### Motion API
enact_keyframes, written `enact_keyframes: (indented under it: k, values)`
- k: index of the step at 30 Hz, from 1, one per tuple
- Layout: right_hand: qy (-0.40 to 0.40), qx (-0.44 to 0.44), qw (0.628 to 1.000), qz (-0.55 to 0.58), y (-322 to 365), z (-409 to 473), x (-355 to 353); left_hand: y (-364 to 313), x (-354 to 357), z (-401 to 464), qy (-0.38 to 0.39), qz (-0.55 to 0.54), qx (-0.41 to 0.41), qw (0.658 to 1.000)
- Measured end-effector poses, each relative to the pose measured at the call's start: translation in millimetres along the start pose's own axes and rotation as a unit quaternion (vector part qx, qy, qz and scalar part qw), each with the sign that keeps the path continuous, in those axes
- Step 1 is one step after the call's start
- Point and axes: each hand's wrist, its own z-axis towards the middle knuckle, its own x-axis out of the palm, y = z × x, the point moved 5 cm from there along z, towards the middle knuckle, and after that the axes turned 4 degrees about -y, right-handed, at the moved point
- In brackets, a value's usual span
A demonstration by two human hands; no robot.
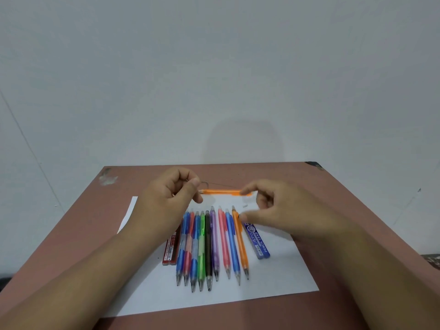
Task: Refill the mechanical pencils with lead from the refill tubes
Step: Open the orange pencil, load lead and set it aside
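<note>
An orange mechanical pencil point(223, 192) lies crosswise just beyond the far edge of the white paper point(273, 277). My left hand point(171, 198) has its fingers curled, with thumb and forefinger closed around the pencil's tip end. My right hand point(281, 210) is relaxed, its forefinger touching the pencil's cap end and its thumb low over the row. Several coloured mechanical pencils point(209, 246) lie side by side on the paper, tips toward me. A red lead refill tube point(170, 248) lies left of the row, partly under my left wrist. A blue refill tube point(258, 239) lies to the right.
Small white bits point(245, 206) lie on the paper near my right fingers. The brown table point(71, 246) stands against a pale wall, with a scuffed patch point(108, 178) at its far left corner. A thin dark line point(219, 184) runs just behind the orange pencil.
</note>
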Motion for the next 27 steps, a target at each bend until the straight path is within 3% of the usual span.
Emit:
enact_keyframes:
  k: [2,4,12,22,27]
  values:
    - [-0.122,-0.068,0.99,0.028,7,-1,-7,-2,2,-2,0.016,0.012,0.003,1.0]
    - [-0.186,-0.137,0.973,0.007,15,-4,-7,-5,5,-5,0.032,0.035,0.016,0.999]
    - [-0.195,-0.21,0.956,-0.062,27,-2,11,-8,10,-7,0.052,0.06,0.055,0.995]
    - [-0.229,-0.172,0.958,-0.003,17,1,5,-9,9,-4,0.068,0.058,0.09,0.992]
    - [-0.256,-0.168,0.951,0.031,12,-2,-3,-4,10,18,0.054,0.144,0.068,0.986]
